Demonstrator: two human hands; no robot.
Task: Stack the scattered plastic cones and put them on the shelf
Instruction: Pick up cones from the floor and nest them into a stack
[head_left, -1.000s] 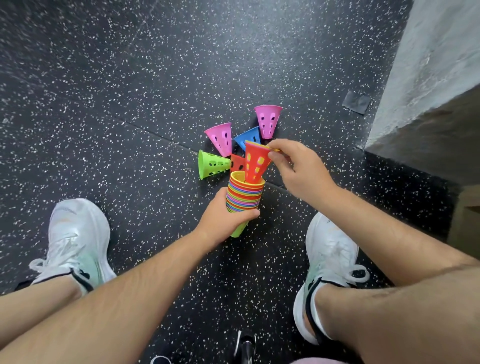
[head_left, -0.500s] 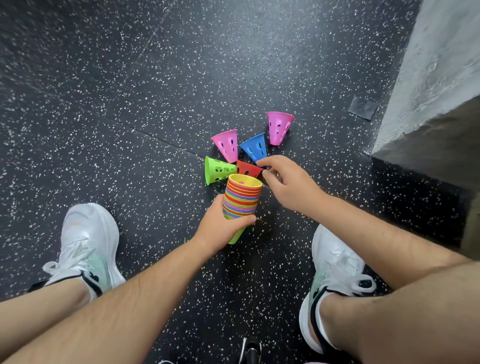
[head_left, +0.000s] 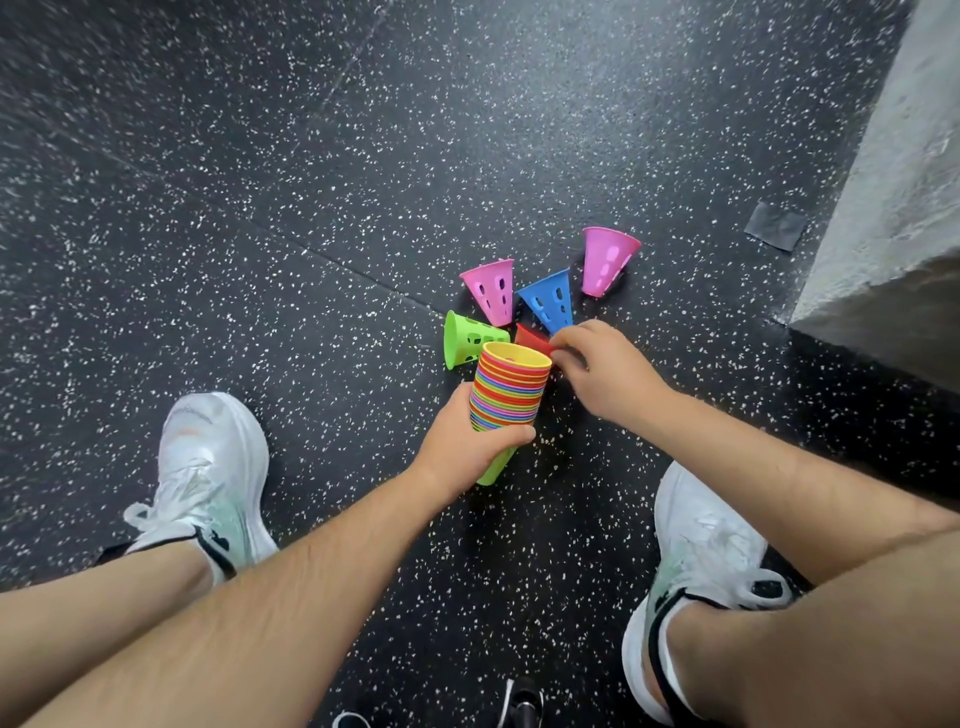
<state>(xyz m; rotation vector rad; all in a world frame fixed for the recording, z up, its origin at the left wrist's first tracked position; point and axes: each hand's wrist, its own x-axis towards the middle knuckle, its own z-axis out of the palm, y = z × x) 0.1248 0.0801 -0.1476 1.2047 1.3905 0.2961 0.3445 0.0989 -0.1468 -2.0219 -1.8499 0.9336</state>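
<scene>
Left hand (head_left: 465, 441), cone stack (head_left: 511, 387), speckled floor (head_left: 311, 208)

Red cone (head_left: 531, 336): I see only a sliver. The stack (head_left: 511, 384) and the right hand (head_left: 605, 371), fingers closed on its rim, cover the rest. Left hand (head_left: 465, 441) wraps the stack's lower half, and only a green tip shows below. Dark object (head_left: 524, 709) cut by bottom edge, can't identify. Concrete block (head_left: 893, 208) runs off right edge.

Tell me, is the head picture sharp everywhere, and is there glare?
Head view: the stack and the red cone are sharp; floor speckles smear toward the left edge; a pale sheen shows at top; shadows are soft; legs loom large at the bottom.
</scene>
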